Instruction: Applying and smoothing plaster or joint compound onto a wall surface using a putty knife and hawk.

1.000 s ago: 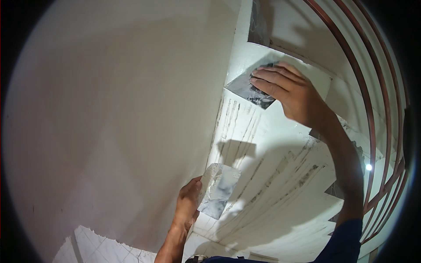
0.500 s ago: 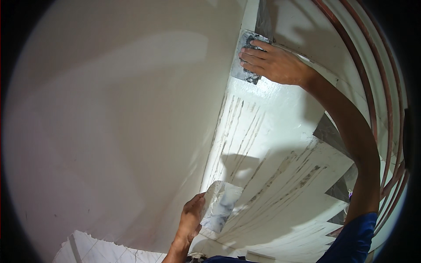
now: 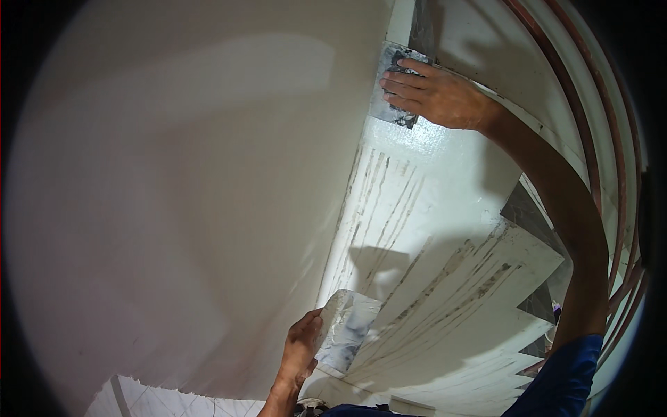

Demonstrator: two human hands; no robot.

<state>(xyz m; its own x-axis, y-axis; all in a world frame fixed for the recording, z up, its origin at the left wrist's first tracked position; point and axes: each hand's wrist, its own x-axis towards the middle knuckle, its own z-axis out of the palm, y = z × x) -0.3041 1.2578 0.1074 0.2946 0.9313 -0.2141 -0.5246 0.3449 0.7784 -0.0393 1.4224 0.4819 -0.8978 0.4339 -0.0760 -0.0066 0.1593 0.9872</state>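
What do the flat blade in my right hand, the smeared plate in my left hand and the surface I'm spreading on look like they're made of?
Blade under the right hand: probably thin metal, flat, grey, dulled by white paste. Plate in the left hand: likely metal too, its grey sheen showing between thick white smears. Surface: seemingly plaster or putty over masonry, white and glossy as if wet, with dark scraped streaks lower down.

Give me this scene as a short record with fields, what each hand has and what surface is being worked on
Setting: a white plastered wall meeting a stepped white surface streaked with grey scrape marks
Right hand: raised, fingers pressing a flat metal trowel blade against the surface near the wall corner
Left hand: low, holding a second flat blade smeared with white putty
Sleeve: blue, on the right upper arm
Background: curved reddish-brown rails at right, tiled patch at bottom left
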